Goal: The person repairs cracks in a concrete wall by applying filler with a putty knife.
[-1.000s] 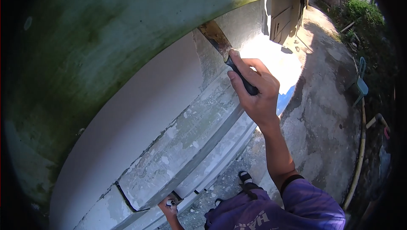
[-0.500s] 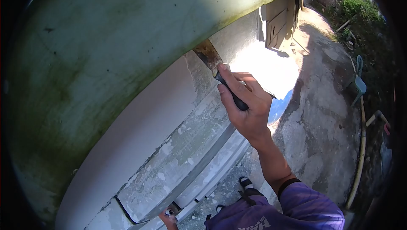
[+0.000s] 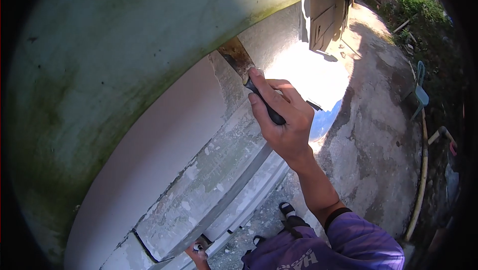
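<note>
Possibly the scraper (image 3: 239,61), its black handle pinched between thumb and fingers of the right hand (image 3: 291,123) in front of the ledge (image 3: 209,170) at its far end, could snag the greenish sheet (image 3: 164,36) or gouge the grey wall patch (image 3: 227,90), since the blade's tip meets the sheet's lower edge and I cannot tell whether it touches or passes behind. Near the ledge's lower edge, the left hand (image 3: 197,255) closes around a small cylindrical object (image 3: 198,247), too small to identify. Compared with half a second ago, everything sits slightly higher and further left, grip unchanged.
</note>
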Action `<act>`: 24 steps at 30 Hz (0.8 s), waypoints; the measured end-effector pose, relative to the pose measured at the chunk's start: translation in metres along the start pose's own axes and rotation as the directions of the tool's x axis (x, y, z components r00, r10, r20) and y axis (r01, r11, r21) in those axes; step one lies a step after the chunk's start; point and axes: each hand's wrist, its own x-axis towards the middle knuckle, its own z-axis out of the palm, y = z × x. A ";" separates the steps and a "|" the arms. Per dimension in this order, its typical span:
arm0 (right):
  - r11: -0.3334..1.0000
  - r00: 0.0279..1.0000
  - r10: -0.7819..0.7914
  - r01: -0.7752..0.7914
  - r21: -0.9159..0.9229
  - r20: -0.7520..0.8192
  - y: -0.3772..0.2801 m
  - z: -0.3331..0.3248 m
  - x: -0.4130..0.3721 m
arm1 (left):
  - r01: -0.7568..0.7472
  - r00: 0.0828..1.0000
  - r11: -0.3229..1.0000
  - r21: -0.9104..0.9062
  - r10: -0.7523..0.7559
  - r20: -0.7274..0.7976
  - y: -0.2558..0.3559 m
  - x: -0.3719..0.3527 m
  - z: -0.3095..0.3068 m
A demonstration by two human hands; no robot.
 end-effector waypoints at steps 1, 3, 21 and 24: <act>1.000 1.000 0.007 -0.007 0.001 0.008 -0.001 -0.002 -0.003 | 0.018 1.000 1.000 -0.007 -0.017 0.002 0.006 0.001 0.000; 1.000 1.000 -0.004 0.004 0.008 -0.009 -0.001 -0.002 -0.006 | -0.004 1.000 1.000 -0.021 0.004 -0.002 0.005 0.002 -0.001; 0.998 0.993 -0.060 0.062 0.019 -0.097 0.003 0.013 -0.001 | -0.028 1.000 0.999 0.026 0.028 -0.007 0.005 0.001 -0.001; 0.998 0.995 -0.060 0.058 -0.024 -0.075 -0.002 0.003 -0.003 | -0.029 1.000 0.999 0.026 0.029 0.003 0.001 0.000 -0.001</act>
